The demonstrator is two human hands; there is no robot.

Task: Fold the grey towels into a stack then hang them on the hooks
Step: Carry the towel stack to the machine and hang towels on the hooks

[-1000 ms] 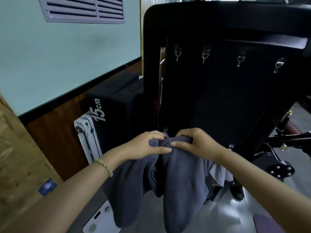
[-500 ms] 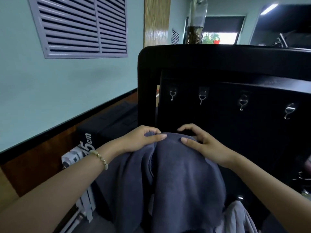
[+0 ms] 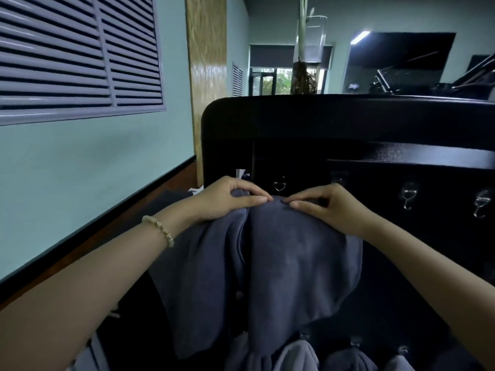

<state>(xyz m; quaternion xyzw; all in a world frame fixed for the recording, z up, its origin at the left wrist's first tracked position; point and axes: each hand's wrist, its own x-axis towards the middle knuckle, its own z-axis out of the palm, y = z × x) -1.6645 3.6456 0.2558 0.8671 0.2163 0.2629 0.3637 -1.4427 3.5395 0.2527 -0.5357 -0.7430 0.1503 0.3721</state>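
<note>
Left hand [image 3: 227,199] and right hand [image 3: 329,207] each pinched the top of the grey towel [image 3: 289,263], just below the leftmost hook [image 3: 279,186] — its edge wanted bunching tight before lifting on

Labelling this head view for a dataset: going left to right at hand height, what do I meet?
Bead bracelet → left hand → right hand (both pinch the grey towel) → bare hook → rightmost hook.

A louvred vent [image 3: 80,54] sits on the pale green wall [image 3: 80,170], beside a wooden pillar [image 3: 206,76]. A glass vase [image 3: 312,49] with roots rises above the black panel [image 3: 321,119].
</note>
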